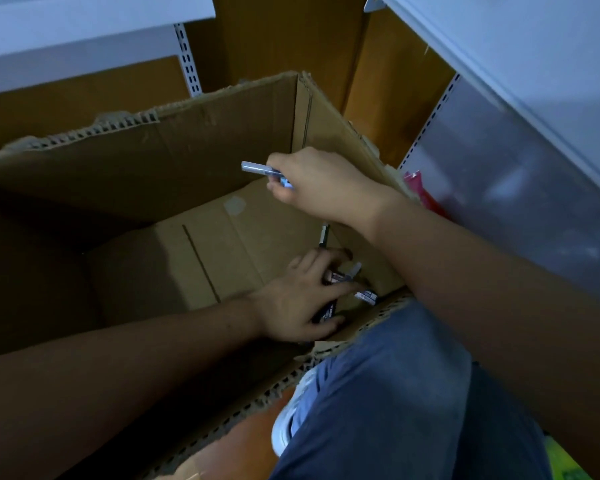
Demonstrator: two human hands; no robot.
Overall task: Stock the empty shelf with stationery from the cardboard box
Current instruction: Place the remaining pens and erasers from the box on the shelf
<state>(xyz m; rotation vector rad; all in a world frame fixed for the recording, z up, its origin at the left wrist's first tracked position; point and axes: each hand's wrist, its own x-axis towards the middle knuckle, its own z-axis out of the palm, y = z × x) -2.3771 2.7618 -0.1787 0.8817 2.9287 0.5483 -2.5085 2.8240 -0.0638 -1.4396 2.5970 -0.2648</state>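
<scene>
At the left a white shelf (84,26) hangs above an open cardboard box (174,161) with ragged, torn top edges; its bare floor takes up most of the inside. Low in the box's right corner the left hand (305,299) reaches down, its fingers curled round a few dark pens (329,308) lying on the box floor, with one more pen (366,296) loose just beside the fingertips and another (324,234) leaning against the right wall. Above it, near the box's far right corner, the right hand (319,181) grips a bunch of blue pens (257,167), whose ends stick out to the left of the fingers. Below, a knee in blue jeans (388,403) presses against the box's near edge. At the far right another white shelf (534,64) slopes overhead, and a red packet (421,192) sits behind the box's right wall
</scene>
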